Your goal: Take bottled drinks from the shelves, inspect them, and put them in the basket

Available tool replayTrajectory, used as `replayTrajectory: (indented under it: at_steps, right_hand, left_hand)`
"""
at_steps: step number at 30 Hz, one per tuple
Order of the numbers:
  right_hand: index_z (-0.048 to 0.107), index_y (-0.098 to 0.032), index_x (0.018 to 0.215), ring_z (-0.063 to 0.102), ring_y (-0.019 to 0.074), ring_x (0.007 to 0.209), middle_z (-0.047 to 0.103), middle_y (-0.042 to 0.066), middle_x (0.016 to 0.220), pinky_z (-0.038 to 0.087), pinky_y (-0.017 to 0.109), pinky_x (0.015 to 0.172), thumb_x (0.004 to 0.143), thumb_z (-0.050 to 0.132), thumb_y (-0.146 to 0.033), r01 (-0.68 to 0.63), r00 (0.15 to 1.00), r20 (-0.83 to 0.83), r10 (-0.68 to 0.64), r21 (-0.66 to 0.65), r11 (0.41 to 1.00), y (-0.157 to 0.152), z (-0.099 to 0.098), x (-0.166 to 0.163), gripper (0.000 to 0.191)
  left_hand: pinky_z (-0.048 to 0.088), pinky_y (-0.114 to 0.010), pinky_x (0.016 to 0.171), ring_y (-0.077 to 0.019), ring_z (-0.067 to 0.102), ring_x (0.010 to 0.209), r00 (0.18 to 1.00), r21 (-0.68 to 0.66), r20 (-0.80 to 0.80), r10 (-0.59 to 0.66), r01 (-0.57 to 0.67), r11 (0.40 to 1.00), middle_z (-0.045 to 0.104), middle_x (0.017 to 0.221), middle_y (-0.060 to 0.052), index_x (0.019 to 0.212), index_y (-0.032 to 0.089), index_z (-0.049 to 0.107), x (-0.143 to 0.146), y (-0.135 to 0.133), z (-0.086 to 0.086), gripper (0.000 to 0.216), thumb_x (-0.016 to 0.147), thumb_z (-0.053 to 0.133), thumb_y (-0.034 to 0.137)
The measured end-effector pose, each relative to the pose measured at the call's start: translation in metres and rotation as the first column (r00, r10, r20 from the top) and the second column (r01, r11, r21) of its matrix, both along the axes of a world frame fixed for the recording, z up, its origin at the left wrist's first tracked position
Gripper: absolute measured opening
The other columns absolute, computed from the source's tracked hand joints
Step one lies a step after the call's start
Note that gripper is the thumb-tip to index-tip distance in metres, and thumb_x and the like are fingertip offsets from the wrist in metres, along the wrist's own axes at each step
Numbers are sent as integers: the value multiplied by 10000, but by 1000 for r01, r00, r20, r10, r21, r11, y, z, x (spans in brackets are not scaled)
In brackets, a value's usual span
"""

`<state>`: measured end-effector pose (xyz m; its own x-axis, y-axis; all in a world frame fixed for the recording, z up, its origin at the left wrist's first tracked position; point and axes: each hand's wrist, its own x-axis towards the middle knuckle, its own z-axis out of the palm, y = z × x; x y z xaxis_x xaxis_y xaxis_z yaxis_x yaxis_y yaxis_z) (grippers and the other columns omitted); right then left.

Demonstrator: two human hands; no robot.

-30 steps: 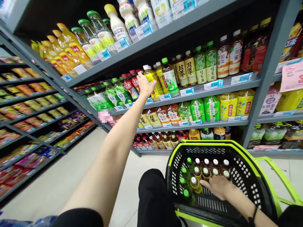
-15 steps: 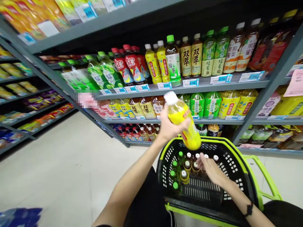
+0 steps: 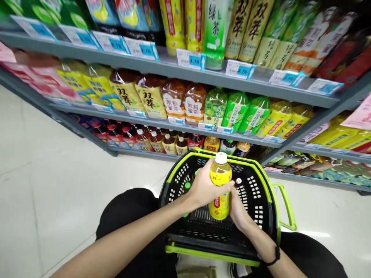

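Observation:
My left hand is wrapped round a yellow drink bottle with a white cap, holding it upright over the black basket with lime-green rim. My right hand is inside the basket, just behind and below the bottle, touching its lower part; its fingers are mostly hidden. Green and white caps of other bottles show in the basket beside my left hand.
Grey store shelves in front carry rows of tea and juice bottles with blue price tags. The basket's green handle sticks out to the right. My knees in black trousers flank the basket. Pale tiled floor lies to the left.
My left hand has brought the yellow bottle from the shelf down into the basket and turned it upright. My right hand moved from the bottles in the basket to the yellow bottle. The camera tilted down.

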<state>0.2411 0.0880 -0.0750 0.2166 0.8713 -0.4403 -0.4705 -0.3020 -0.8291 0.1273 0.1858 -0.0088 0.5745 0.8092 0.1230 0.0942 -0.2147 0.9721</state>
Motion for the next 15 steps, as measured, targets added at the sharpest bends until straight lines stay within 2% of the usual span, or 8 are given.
replayTrajectory:
  at_steps: [2, 5, 9, 12, 15]
  right_hand:
    - [648, -220, 1349, 614, 312, 1310, 759, 85, 1263, 463, 480, 1125, 885, 561, -732, 8, 1000, -15, -8, -12, 1000, -4, 0, 0, 696]
    - [623, -230, 1392, 592, 310, 1337, 744, 78, 1297, 449, 478, 1141, 891, 559, -735, 32, 999, -34, -33, -30, 999, -10, 0, -1, 714]
    - [607, -249, 1413, 592, 308, 1336, 724, 69, 1337, 466, 477, 1130, 921, 513, -716, 27, 998, -49, -29, -40, 999, -12, 5, -4, 685]
    - [618, -243, 1394, 661, 326, 1229, 756, 88, 1259, 544, 492, 1031, 932, 468, -691, -14, 997, -80, 6, -103, 995, -12, 17, -4, 661]
    - [668, -185, 1304, 733, 350, 1030, 780, 152, 1138, 631, 494, 777, 933, 340, -744, -199, 949, -278, 148, -164, 966, -16, 30, -3, 747]
  left_hand:
    - [557, -301, 695, -170, 664, 723, 999, -5, -6, -38, 38, 999, 732, 879, -8, 1029, 230, 567, -1, 0, 2, 432, 722, 825, 390]
    - [563, -294, 703, -170, 670, 735, 995, -56, 30, -97, 99, 994, 739, 903, -17, 1029, 218, 564, 1, 1, -4, 430, 713, 825, 349]
    - [580, -307, 782, -187, 701, 818, 971, -210, 182, -156, 193, 958, 743, 968, -44, 1086, 202, 583, 3, 5, -14, 489, 687, 852, 288]
    - [592, -330, 812, -206, 724, 874, 902, -412, 391, -182, 348, 842, 735, 1000, -66, 1144, 184, 579, 2, 7, -15, 550, 693, 871, 299]
    - [606, -356, 791, -228, 747, 871, 838, -544, 533, -115, 444, 712, 740, 1015, -81, 1167, 194, 546, 1, 7, -12, 597, 699, 889, 337]
